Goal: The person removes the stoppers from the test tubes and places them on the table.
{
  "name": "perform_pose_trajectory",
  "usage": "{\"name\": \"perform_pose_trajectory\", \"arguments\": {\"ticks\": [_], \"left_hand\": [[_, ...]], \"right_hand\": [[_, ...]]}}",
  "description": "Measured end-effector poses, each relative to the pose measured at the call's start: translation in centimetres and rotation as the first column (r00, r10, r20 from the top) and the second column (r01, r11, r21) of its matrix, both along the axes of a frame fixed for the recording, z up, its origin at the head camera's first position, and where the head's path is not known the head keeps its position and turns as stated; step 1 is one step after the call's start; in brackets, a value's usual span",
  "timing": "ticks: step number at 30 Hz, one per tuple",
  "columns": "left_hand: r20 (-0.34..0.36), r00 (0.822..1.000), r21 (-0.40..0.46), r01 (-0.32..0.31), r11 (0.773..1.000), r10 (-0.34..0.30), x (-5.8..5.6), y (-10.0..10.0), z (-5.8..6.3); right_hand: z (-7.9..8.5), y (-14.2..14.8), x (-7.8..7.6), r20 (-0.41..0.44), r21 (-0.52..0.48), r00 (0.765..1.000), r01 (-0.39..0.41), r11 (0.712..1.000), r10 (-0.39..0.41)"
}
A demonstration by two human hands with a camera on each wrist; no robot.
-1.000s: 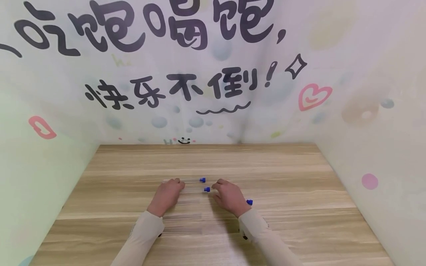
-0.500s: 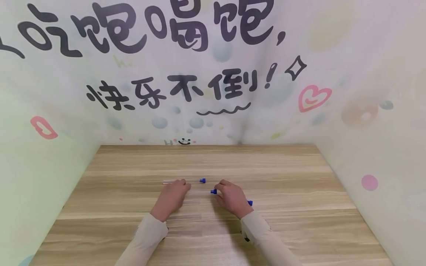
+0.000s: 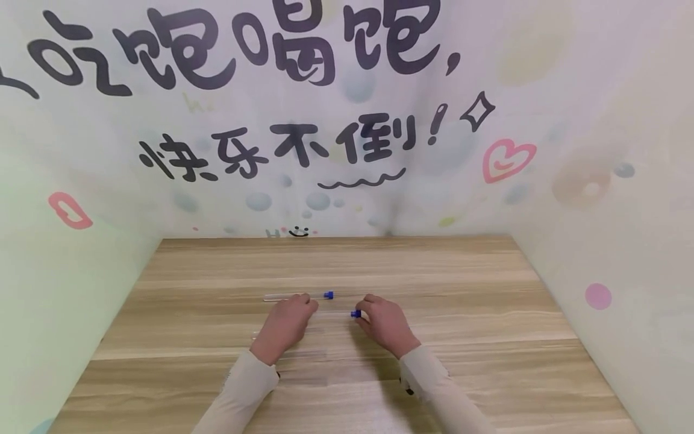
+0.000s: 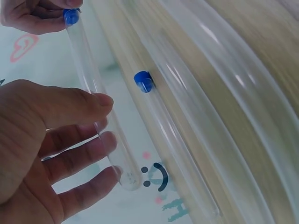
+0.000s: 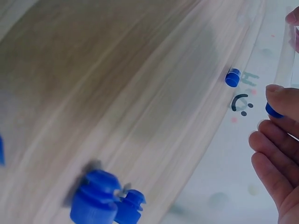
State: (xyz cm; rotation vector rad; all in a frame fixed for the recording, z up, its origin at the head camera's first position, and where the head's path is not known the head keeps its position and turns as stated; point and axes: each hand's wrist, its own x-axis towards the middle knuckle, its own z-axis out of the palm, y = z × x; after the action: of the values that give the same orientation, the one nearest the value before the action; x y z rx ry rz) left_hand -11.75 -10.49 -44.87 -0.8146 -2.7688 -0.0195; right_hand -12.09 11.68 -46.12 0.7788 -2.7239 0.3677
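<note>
My left hand (image 3: 285,325) holds a clear test tube (image 4: 86,65) between thumb and fingers, just above the table in the head view. Its blue stopper (image 4: 71,17) sits in the tube's mouth. On that stopper (image 3: 355,313) the thumb and finger of my right hand (image 3: 386,322) are pinched; the other fingers (image 5: 278,161) curve loosely below. Beyond the hands, a second test tube (image 3: 293,296) lies on the table with a blue stopper (image 3: 329,295) in its end.
More clear tubes without stoppers lie nearer me, such as a large-looking tube (image 4: 243,79) in the left wrist view. Loose blue stoppers (image 5: 96,198) stand on the wood-grain table (image 3: 461,283). A printed wall (image 3: 347,208) rises behind the table.
Both hands have shifted right with the tube and its stopper. My right fingers have closed onto the stopper. A loose stopper seen beside the right wrist is now hidden.
</note>
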Motion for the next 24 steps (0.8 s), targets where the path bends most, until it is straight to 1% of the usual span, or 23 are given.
{"name": "perform_pose_trajectory", "arguments": {"ticks": [3,7,15,18,22,24], "left_hand": [[-0.009,1.0,-0.007,0.002,1.0,-0.002,0.09,0.13,0.13],[-0.034,0.999,0.003,0.019,1.0,-0.019,0.12,0.24,0.31],[-0.052,0.996,0.015,0.075,0.997,-0.074,0.13,0.21,0.09],[-0.055,0.996,0.0,0.072,0.997,-0.072,0.1,0.23,0.09],[-0.057,0.996,-0.028,0.067,0.997,-0.069,0.17,0.3,0.38],[-0.068,0.995,-0.038,0.07,0.997,-0.072,0.19,0.31,0.47]], "right_hand": [[0.11,0.22,0.02,-0.013,-0.001,1.0,-0.022,1.0,0.022],[0.3,0.44,-0.04,-0.024,0.02,0.998,-0.051,0.999,0.051],[0.47,0.75,0.04,-0.047,0.114,0.992,-0.112,0.987,0.118],[0.51,0.82,0.08,-0.067,0.131,0.988,-0.129,0.983,0.138],[0.45,0.91,0.1,-0.109,0.151,0.98,-0.147,0.977,0.165],[0.36,0.96,0.15,-0.128,0.149,0.978,-0.143,0.978,0.163]]}}
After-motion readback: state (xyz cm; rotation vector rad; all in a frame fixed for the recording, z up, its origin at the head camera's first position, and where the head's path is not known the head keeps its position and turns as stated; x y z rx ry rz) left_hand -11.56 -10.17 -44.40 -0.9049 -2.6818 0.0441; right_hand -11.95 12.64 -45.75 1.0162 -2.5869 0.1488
